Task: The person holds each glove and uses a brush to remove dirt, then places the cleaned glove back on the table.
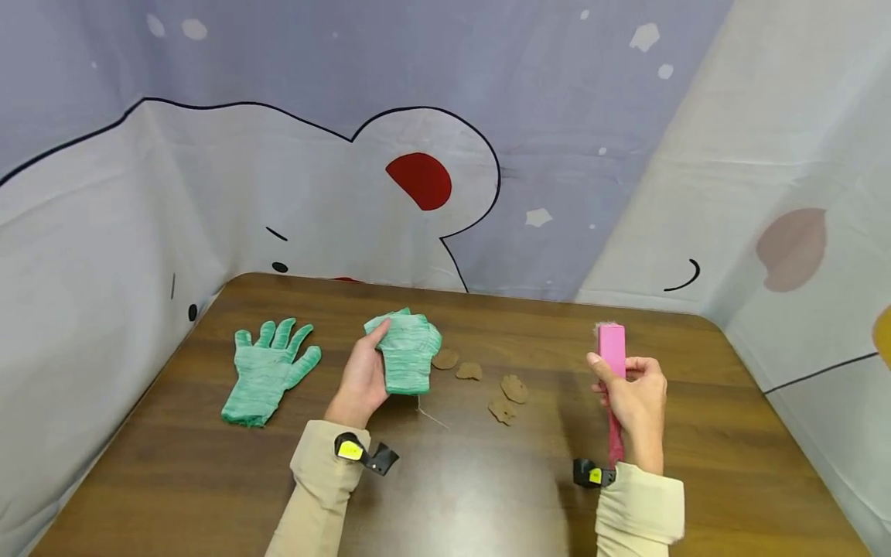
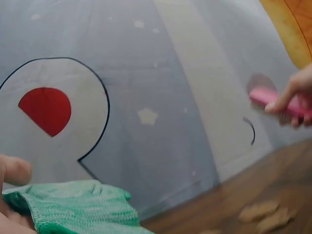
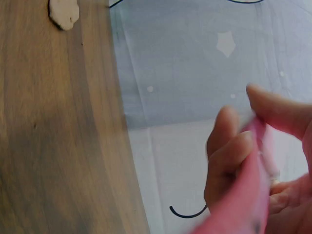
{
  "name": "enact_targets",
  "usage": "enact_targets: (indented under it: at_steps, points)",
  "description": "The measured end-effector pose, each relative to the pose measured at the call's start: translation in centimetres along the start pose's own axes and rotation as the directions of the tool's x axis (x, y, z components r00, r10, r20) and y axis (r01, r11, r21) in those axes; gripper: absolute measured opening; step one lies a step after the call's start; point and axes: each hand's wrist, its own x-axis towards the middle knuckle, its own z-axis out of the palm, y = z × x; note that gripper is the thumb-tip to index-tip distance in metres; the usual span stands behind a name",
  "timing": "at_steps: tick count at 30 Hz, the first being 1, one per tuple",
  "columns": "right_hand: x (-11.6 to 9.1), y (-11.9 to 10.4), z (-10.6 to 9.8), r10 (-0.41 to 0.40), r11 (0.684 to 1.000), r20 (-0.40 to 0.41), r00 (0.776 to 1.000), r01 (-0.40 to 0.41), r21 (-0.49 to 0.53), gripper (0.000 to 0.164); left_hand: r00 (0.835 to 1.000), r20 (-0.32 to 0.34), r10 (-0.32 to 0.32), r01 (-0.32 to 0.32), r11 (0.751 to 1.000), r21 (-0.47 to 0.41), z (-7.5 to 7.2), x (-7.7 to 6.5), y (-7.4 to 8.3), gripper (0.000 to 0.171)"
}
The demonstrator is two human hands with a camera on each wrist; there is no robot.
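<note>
In the head view my left hand (image 1: pixel 360 381) grips a green knit glove (image 1: pixel 408 360), bunched up, thumb on top and cuff toward me. A loose thread (image 1: pixel 433 418) hangs below it. The left wrist view has that glove's green fabric (image 2: pixel 85 207) at the bottom, beside the thumb. My right hand (image 1: pixel 636 394) pinches a pink brush (image 1: pixel 612 348) between thumb and fingers, upright above the right part of the table. Short bristles show along its left side, and its handle runs down toward the wrist. A second green glove (image 1: pixel 261 375) lies flat at the left, fingers spread.
Several thin brown irregular pieces (image 1: pixel 515 388) lie on the wooden table (image 1: pixel 487 480) between the hands. A printed cloth (image 1: pixel 543 155) hangs along the table's back and sides. Wrist cameras with black straps sit on both beige sleeves (image 1: pixel 640 503).
</note>
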Motion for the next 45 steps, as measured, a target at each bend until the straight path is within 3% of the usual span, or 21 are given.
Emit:
enact_targets:
  at_steps: [3, 6, 10, 13, 18, 23, 28, 31, 33, 35, 39, 40, 42, 45]
  points:
    - [0.2, 0.2, -0.6, 0.021, 1.000, 0.005, 1.000, -0.021, -0.002, 0.048, 1.000, -0.013, -0.011, 0.011, 0.999, 0.040, -1.3, -0.1, 0.8, 0.046]
    - [0.5, 0.7, -1.2, -0.025, 0.991, -0.024, 0.999, 0.021, -0.129, 0.048, 1.000, -0.022, 0.006, -0.004, 0.996, 0.085, -3.0, -0.4, 1.6, 0.059]
    - [1.4, 2.0, -2.3, -0.175, 0.920, -0.095, 0.980, 0.128, -0.370, 0.048, 0.999, 0.019, 0.033, -0.036, 0.984, 0.172, -5.3, -0.7, 2.3, 0.077]
    - [2.0, 2.9, -3.3, -0.243, 0.884, -0.143, 0.959, 0.158, -0.440, 0.048, 0.998, 0.050, 0.030, -0.041, 0.971, 0.236, -6.6, -0.8, 2.9, 0.078]
    - [2.7, 2.8, -4.2, -0.216, 0.905, -0.156, 0.964, 0.138, -0.402, 0.048, 0.998, 0.064, -0.014, -0.007, 0.947, 0.321, -7.6, -0.1, 3.4, 0.076]
    - [2.7, 2.3, -3.4, -0.159, 0.942, -0.100, 0.982, 0.121, -0.314, 0.045, 0.998, 0.011, -0.059, 0.051, 0.934, 0.352, -7.5, 0.7, 3.0, 0.082]
    - [2.5, 2.5, -2.7, -0.136, 0.951, -0.047, 0.990, 0.117, -0.286, 0.036, 0.996, -0.091, -0.022, 0.056, 0.920, 0.387, -7.4, 0.7, 2.5, 0.084]
    - [2.5, 3.1, -2.7, -0.111, 0.948, 0.012, 0.994, 0.110, -0.298, 0.025, 0.994, -0.105, -0.010, 0.058, 0.887, 0.458, -7.4, 0.4, 2.4, 0.080]
    - [3.0, 3.4, -2.7, -0.102, 0.949, 0.074, 0.992, 0.119, -0.291, 0.019, 0.995, -0.101, 0.002, 0.054, 0.835, 0.547, -7.3, 0.2, 2.5, 0.077]
    - [3.4, 3.8, -2.9, -0.102, 0.950, 0.130, 0.986, 0.135, -0.281, 0.020, 0.992, -0.121, 0.034, 0.056, 0.739, 0.671, -7.2, -0.1, 2.8, 0.073]
    - [4.1, 4.2, -3.2, -0.120, 0.936, 0.194, 0.974, 0.177, -0.305, 0.031, 0.980, -0.165, 0.111, 0.096, 0.466, 0.879, -7.0, -0.8, 3.6, 0.067]
    - [4.2, 4.3, -3.3, -0.124, 0.928, 0.206, 0.971, 0.187, -0.324, 0.032, 0.976, -0.173, 0.130, 0.105, 0.410, 0.906, -7.0, -1.0, 3.8, 0.067]
    - [4.4, 4.4, -3.5, -0.134, 0.901, 0.225, 0.965, 0.213, -0.378, 0.034, 0.972, -0.172, 0.158, 0.112, 0.332, 0.937, -6.9, -1.2, 4.2, 0.067]
    - [4.7, 4.5, -3.8, -0.149, 0.849, 0.255, 0.955, 0.256, -0.463, 0.037, 0.970, -0.170, 0.176, 0.122, 0.251, 0.960, -6.8, -1.5, 4.5, 0.067]
